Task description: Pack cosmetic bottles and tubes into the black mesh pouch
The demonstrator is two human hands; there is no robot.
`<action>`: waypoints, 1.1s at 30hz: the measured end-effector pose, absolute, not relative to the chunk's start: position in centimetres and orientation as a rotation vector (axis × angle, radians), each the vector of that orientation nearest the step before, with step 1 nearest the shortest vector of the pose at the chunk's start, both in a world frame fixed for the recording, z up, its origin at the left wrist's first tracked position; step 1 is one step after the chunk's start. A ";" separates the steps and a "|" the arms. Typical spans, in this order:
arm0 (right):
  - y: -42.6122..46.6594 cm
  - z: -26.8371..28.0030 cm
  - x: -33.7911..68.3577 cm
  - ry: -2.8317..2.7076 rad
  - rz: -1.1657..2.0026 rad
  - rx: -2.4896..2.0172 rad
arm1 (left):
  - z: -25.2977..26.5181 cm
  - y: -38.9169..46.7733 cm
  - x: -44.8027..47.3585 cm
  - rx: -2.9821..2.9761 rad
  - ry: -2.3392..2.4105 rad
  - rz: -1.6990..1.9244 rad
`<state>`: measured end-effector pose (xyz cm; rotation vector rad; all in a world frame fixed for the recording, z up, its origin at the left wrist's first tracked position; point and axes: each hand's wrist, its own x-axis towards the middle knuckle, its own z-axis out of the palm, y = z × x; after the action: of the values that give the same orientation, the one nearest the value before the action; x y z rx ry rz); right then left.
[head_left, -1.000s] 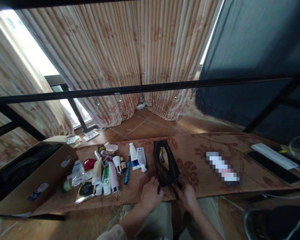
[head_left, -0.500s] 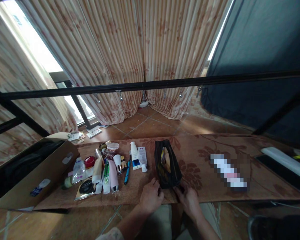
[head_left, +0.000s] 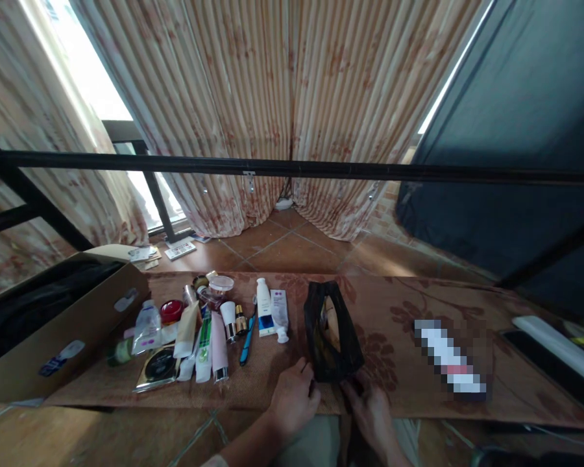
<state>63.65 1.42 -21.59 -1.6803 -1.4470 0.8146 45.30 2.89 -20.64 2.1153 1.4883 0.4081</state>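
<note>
A black zippered pouch lies on the brown patterned cloth, its long top gaping, with something pale and yellowish showing inside. My left hand has curled fingers gripping its near left corner. At the near right corner, my right hand pinches the pouch's lower edge, its fingertips partly hidden. Left of the pouch lie a pale lotion tube, a white and blue tube and a blue toothbrush.
Several cosmetics crowd the left, among them a pink tube, a red jar and a black compact. Beyond them stands a cardboard box. A pixelated item and a dark flat object lie right. A black rail crosses behind.
The view has tilted, so the whole scene sits differently. Both hands stay at the near end of the pouch, with little visible change in their grip.
</note>
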 end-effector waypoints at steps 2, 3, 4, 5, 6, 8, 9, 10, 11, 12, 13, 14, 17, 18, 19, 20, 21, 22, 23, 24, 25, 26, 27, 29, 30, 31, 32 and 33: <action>1.4 -21.6 63.5 -1.439 0.811 -1.650 | -20.7 2.8 45.3 2.100 1.487 0.419; 1.5 -21.6 63.5 -1.441 0.815 -1.638 | -20.7 2.8 45.3 2.091 1.488 0.424; 1.5 -21.8 63.5 -1.437 0.817 -1.638 | -20.6 2.8 45.3 2.080 1.491 0.430; 1.5 -22.0 63.6 -1.430 0.821 -1.650 | -20.7 2.7 45.3 2.069 1.492 0.441; 1.6 -22.3 63.7 -1.426 0.819 -1.667 | -20.7 2.7 45.3 2.060 1.492 0.454; 1.8 -23.0 64.1 -1.446 0.785 -1.692 | -20.8 2.6 45.3 2.050 1.491 0.473; 1.9 -23.4 64.4 -1.470 0.770 -1.696 | -20.8 2.5 45.3 2.045 1.497 0.477; 2.1 -23.7 64.6 -1.481 0.760 -1.705 | -20.9 2.5 45.3 2.041 1.502 0.477; 2.2 -24.0 64.9 -1.492 0.764 -1.714 | -20.9 2.5 45.3 2.038 1.502 0.475; 2.3 -24.2 65.1 -1.497 0.772 -1.726 | -20.9 2.5 45.3 2.035 1.499 0.475; 2.3 -24.4 65.2 -1.501 0.786 -1.736 | -21.0 2.5 45.4 2.034 1.493 0.475; 2.4 -24.4 65.3 -1.505 0.803 -1.742 | -21.0 2.5 45.4 2.034 1.486 0.479; 2.4 -24.3 65.3 -1.501 0.824 -1.738 | -21.0 2.6 45.4 2.041 1.490 0.484; 2.3 -24.2 65.2 -1.500 0.825 -1.727 | -21.0 2.6 45.4 2.044 1.499 0.477; 2.3 -24.1 65.1 -1.497 0.823 -1.718 | -21.1 2.6 45.5 2.048 1.505 0.466; 2.2 -24.0 65.1 -1.491 0.819 -1.712 | -21.1 2.6 45.5 2.051 1.512 0.454; 2.1 -24.0 65.0 -1.485 0.816 -1.704 | -21.2 2.6 45.5 2.055 1.517 0.442; 2.0 -24.0 64.9 -1.481 0.816 -1.698 | -21.2 2.6 45.5 2.058 1.519 0.434; 1.9 -23.9 64.9 -1.473 0.814 -1.697 | -21.3 2.6 45.5 2.063 1.517 0.425; 1.9 -23.9 64.8 -1.467 0.814 -1.701 | -21.3 2.7 45.5 2.067 1.515 0.419; 1.8 -23.9 64.8 -1.463 0.816 -1.707 | -21.3 2.7 45.5 2.070 1.510 0.411; 1.8 -23.8 64.8 -1.466 0.824 -1.710 | -21.3 2.7 45.5 2.073 1.505 0.404; 1.8 -23.7 64.8 -1.467 0.829 -1.711 | -21.2 2.7 45.5 2.074 1.498 0.395; 1.8 -23.6 64.9 -1.471 0.827 -1.709 | -21.1 2.7 45.5 2.068 1.494 0.375; 1.8 -23.7 65.0 -1.478 0.827 -1.706 | -21.0 2.7 45.5 2.059 1.499 0.364; 1.9 -23.7 65.0 -1.481 0.821 -1.710 | -21.0 2.7 45.5 2.048 1.509 0.356; 1.9 -23.8 65.1 -1.483 0.817 -1.719 | -21.1 2.7 45.6 2.036 1.521 0.351; 1.9 -24.0 65.3 -1.488 0.824 -1.729 | -21.2 2.6 45.6 2.025 1.528 0.347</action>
<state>65.26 1.95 -24.01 -1.7294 -1.4881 0.8240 45.59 2.61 -21.22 2.0247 1.5277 0.3468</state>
